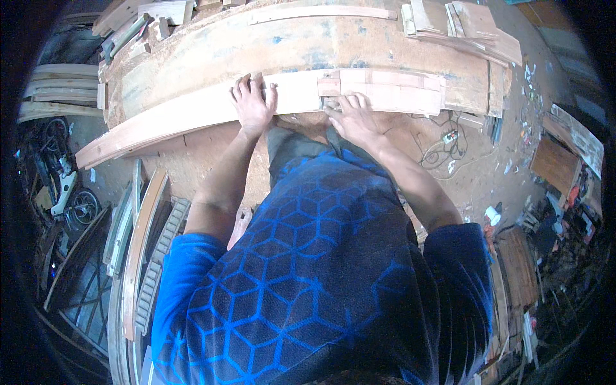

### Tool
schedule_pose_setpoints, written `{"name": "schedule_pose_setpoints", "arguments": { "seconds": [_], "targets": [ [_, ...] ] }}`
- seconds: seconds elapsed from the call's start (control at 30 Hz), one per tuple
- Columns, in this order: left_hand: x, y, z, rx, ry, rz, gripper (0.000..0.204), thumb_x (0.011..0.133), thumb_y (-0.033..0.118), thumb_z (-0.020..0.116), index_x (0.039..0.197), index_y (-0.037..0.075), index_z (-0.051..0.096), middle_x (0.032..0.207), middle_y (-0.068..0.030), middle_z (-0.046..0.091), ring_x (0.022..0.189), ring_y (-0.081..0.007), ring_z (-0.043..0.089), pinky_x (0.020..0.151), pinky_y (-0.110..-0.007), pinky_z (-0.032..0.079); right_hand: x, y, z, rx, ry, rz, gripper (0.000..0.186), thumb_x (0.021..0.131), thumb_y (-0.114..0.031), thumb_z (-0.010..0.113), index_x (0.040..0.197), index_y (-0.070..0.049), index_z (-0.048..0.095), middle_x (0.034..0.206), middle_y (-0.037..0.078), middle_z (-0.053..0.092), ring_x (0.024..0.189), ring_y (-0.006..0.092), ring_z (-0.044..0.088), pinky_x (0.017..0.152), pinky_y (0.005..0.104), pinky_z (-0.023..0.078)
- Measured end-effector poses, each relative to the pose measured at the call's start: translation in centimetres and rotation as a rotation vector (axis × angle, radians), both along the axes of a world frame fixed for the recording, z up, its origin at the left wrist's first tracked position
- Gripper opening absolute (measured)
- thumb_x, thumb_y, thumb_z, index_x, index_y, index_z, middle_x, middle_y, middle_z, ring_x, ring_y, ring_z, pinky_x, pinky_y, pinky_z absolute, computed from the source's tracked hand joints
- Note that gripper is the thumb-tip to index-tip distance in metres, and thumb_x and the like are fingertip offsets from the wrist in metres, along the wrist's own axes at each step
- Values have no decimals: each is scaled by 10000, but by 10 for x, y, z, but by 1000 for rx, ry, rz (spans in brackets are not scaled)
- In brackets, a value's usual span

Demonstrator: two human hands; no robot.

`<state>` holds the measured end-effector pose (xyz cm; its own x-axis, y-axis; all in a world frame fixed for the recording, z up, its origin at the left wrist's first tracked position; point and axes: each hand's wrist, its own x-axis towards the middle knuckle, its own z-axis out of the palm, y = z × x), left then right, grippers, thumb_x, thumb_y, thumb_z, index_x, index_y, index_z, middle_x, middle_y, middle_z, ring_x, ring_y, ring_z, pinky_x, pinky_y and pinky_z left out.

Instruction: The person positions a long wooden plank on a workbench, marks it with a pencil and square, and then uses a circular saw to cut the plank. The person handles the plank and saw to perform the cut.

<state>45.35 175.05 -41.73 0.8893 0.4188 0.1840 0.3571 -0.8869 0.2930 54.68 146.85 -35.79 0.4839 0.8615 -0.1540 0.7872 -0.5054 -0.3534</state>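
Note:
A long pale wooden board [192,110] lies along the near edge of the worktable [179,61]. My left hand [253,106] rests on it with fingers spread, fingertips near the far edge. Shorter pinkish wood pieces [391,93] lie at the board's right end, with a narrow dark gap at their left. At that gap my right hand [350,119] has its fingers bent and thumb close to the index finger; what they hold, if anything, is too small to make out.
Loose timber offcuts [462,32] lie on the table's back right. Stacked curved planks [138,256] and a bicycle [70,186] are at left. Tangled cables [449,144] lie on the floor at right, with wooden panels and clutter [555,160] beyond.

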Motion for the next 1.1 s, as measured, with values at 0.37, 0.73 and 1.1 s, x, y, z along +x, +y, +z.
{"name": "schedule_pose_setpoints", "arguments": {
  "seconds": [0.37, 0.73, 1.1],
  "targets": [
    [-10, 32, 18, -262, 229, -96, 681, 895, 495, 663, 1376, 31, 532, 1449, -274, 448, 1391, -439, 354, 1139, -590, 281, 18, -41, 43, 162, 59, -308, 580, 817, -254, 786, 1361, -184, 597, 1379, 132, 536, 1307, 367, 454, 1134, 504, 344],
    [-22, 72, 61, 84, 423, -369, 917, 738, 429, 771, 1529, 175, 382, 1412, -255, 451, 1345, -488, 396, 1105, -628, 327, 134, -148, -20, -435, -187, -129, 1214, 603, -326, 921, 1546, 43, 249, 1554, 243, 344, 1477, 427, 266, 1225, 556, 197],
    [-69, 166, 95, 10, 566, -389, 944, 736, 256, 806, 1558, 205, 345, 1447, -244, 444, 1371, -460, 384, 1093, -609, 335, 72, -17, 81, -367, 28, -172, 921, 755, -243, 799, 1482, 69, 326, 1449, 258, 439, 1380, 443, 381, 1216, 571, 213]
  ]
}}
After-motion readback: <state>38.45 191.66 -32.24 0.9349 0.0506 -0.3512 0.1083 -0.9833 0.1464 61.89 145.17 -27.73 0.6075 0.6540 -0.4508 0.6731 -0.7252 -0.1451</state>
